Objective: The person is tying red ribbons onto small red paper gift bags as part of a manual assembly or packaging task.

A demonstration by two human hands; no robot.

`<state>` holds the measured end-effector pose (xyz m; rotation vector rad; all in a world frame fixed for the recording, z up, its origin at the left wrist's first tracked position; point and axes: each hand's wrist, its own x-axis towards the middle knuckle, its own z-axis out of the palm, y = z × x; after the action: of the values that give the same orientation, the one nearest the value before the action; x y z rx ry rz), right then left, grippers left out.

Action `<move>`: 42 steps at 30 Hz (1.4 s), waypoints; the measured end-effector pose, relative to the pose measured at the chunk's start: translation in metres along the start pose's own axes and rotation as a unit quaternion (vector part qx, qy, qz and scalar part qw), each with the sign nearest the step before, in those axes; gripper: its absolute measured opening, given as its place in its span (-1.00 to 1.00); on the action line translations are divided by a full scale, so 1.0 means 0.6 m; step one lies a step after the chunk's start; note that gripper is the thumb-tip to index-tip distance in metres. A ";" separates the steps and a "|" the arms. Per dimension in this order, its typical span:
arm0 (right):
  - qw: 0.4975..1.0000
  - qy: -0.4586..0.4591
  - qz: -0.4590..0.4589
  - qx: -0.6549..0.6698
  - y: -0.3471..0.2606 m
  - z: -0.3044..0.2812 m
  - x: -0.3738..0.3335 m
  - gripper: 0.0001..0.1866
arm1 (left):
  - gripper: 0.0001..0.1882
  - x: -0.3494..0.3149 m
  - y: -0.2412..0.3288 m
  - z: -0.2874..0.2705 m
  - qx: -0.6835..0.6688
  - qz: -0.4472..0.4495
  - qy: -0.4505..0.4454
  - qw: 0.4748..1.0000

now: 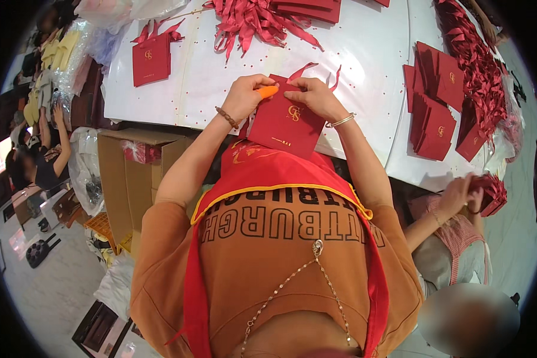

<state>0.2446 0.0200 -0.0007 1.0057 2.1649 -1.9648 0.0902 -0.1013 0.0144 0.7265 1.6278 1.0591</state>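
A flat red paper gift bag with a gold emblem lies at the table's near edge, right in front of me. Its red ribbon handles stick out at the top. My left hand, one finger covered by an orange finger cot, pinches the bag's upper left edge. On the same top edge, further right, my right hand is closed with thumb and fingers at a ribbon. The exact fingertip grip is partly hidden.
A small stack of red bags lies left on the white table. Loose red ribbons are heaped ahead. More bags and a ribbon pile lie right. A cardboard box stands left; a co-worker's hands work at right.
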 end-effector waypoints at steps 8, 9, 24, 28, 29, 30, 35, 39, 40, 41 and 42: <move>1.000 -0.010 -0.008 0.019 0.013 0.002 0.002 -0.69 | -0.82 0.004 0.008 -0.002 0.317 0.296 0.072 0.898; 1.000 -0.001 -0.011 0.028 0.015 0.004 0.003 -0.69 | -0.83 0.000 0.020 0.001 0.150 0.203 0.044 0.967; 0.999 0.021 -0.020 -0.045 0.020 0.002 0.007 -0.59 | -0.82 0.000 0.018 0.019 0.383 0.146 0.015 0.912; 0.996 0.034 -0.032 -0.081 0.016 0.005 0.003 -0.57 | -0.79 0.004 0.019 0.016 0.433 0.126 -0.013 0.892; 0.996 0.034 -0.032 -0.080 0.012 0.006 0.000 -0.57 | -0.79 0.005 0.022 0.016 0.433 0.126 -0.013 0.892; 0.995 0.034 -0.020 -0.088 0.005 0.006 -0.004 -0.58 | -0.80 0.006 0.026 0.016 0.418 0.109 -0.014 0.902; 0.990 0.048 -0.017 -0.129 -0.006 0.008 -0.012 -0.58 | -0.81 0.007 0.019 0.021 0.407 0.110 0.016 0.906; 0.993 0.048 -0.016 -0.105 0.004 0.010 -0.008 -0.59 | -0.81 0.008 0.017 0.016 0.375 0.115 0.011 0.920; 0.994 0.045 -0.020 -0.093 0.008 0.010 -0.007 -0.59 | -0.81 0.010 0.019 0.014 0.335 0.096 -0.005 0.937; 0.994 0.045 -0.020 -0.093 0.009 0.010 -0.007 -0.59 | -0.81 0.012 0.021 0.013 0.335 0.096 -0.005 0.937; 0.996 0.037 -0.022 -0.080 0.010 0.011 -0.006 -0.61 | -0.81 0.014 0.022 0.012 0.332 0.075 -0.020 0.940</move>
<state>0.2481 0.0125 -0.0054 1.0294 2.3602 -1.7623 0.0939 -0.0867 0.0221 1.3205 1.9306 0.5688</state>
